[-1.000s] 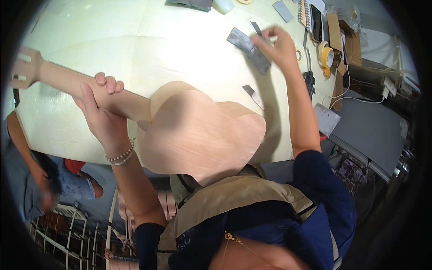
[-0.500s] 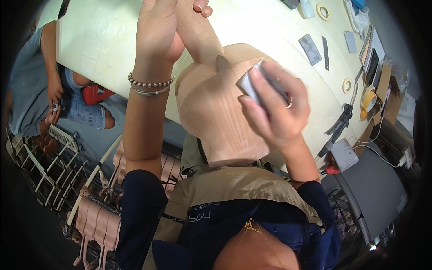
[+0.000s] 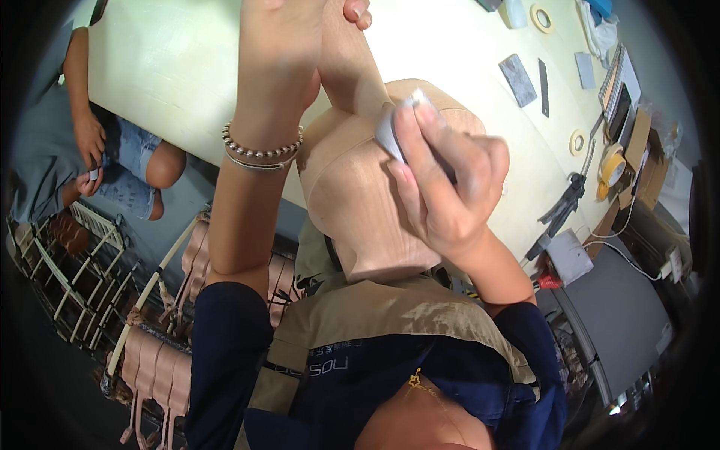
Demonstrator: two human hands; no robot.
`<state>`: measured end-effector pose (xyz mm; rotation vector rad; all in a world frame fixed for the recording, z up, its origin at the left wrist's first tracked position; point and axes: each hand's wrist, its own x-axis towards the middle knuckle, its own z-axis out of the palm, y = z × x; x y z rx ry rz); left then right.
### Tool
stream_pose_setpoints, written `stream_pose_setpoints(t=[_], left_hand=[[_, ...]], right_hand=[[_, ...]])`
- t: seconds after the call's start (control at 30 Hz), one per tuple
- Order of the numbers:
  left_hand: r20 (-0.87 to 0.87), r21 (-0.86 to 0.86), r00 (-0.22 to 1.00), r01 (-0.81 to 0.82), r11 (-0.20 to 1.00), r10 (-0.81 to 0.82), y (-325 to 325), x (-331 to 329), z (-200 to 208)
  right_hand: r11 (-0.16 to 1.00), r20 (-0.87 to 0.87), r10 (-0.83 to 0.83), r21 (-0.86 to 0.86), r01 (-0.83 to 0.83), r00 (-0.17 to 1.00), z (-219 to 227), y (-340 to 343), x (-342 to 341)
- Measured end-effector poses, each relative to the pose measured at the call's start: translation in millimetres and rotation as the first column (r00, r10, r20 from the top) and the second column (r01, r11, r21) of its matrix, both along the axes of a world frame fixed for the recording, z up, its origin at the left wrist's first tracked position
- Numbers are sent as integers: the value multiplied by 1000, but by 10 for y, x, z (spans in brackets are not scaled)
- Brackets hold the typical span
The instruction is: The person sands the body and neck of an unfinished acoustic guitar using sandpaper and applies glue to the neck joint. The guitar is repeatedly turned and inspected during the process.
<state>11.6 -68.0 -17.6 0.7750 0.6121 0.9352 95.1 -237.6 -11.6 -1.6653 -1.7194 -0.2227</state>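
Note:
A skin-toned, mannequin-like form with fine grain lines rests between my arms, its flat cut end toward my apron. From its far side a long narrow limb runs up past the top edge. My left hand is wrapped round this limb, a fingertip showing on the other side. With bent fingers my right hand grips a grey sanding pad against the form's upper surface, near the joint with the limb. Part of the pad is hidden under my fingers.
Grey pads, a dark flat strip and tape rolls lie on the pale table. A black tool is at the right. Another person's hands are at the left, above racks holding pinkish pieces.
My right hand and the pad have shifted slightly left across the form, and the pad is tilted more. My left hand and the limb have moved a little right. The other person's legs have shifted.

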Motion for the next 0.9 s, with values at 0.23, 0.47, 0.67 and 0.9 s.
stream_pose_setpoints(t=[0.23,0.47,0.67,0.9], left_hand=[[-65,198,997,49,979,-37,-40,13,16],[-50,199,999,27,980,-18,-23,77,29],[-67,219,996,72,973,-59,-53,53,39],[-2,235,999,45,971,-45,-97,107,118]], right_hand=[[1000,-43,-21,-14,21,999,37,-114,-40],[999,-51,-41,-25,39,998,10,-197,-72],[994,-95,-78,-79,70,992,60,-287,-134],[984,-69,-34,-178,21,997,164,-325,-80]])
